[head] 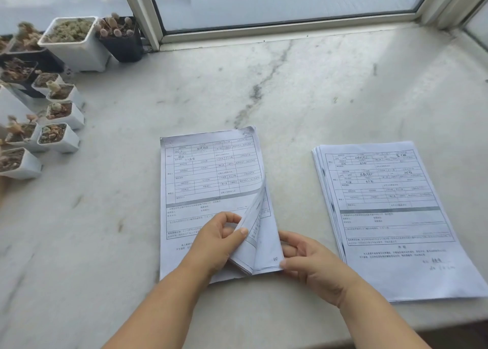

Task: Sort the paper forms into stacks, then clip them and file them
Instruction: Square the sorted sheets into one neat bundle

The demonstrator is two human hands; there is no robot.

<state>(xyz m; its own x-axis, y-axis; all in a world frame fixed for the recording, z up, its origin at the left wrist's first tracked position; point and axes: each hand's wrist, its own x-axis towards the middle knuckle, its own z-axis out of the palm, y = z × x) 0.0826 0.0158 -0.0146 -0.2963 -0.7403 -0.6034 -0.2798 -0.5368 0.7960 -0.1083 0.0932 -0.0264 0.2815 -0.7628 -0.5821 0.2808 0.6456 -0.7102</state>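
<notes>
Bare sill (pixel 303 89) is seen ahead of both hands. Far left of the left hand (pixel 216 240), passage is blocked by pots (pixel 60 134). Just right of the right hand (pixel 309 264), a stack (pixel 390 216) lies.

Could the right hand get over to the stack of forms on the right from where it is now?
Probably yes. The right hand rests at the edge of the middle stack, and only bare marble sill lies between it and the right stack. It would have to leave the corner it steadies.
</notes>
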